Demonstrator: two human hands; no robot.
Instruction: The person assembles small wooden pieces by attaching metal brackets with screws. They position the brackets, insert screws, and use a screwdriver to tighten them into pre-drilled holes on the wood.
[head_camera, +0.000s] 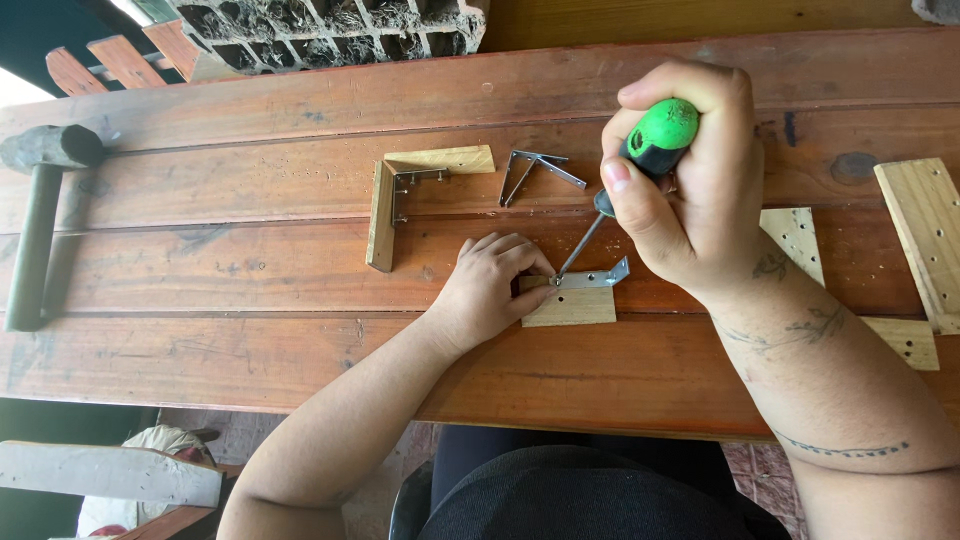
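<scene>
My right hand (690, 180) grips the green-handled screwdriver (640, 165), shaft slanting down-left to the metal bracket (590, 279) on the small wood block (570, 305), which my left hand (490, 290) pins from the left, nearer.

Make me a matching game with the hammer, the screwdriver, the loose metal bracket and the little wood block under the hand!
Things:
1. hammer
2. screwdriver
3. loose metal bracket
4. small wood block

Descriptions:
A. held down by the left hand
B. lying alone at the far left of the wooden table
C. gripped in the right hand, green handle
D. resting free on the table, beside the L-shaped wood piece

Pairs: 1-B, 2-C, 3-D, 4-A
</scene>
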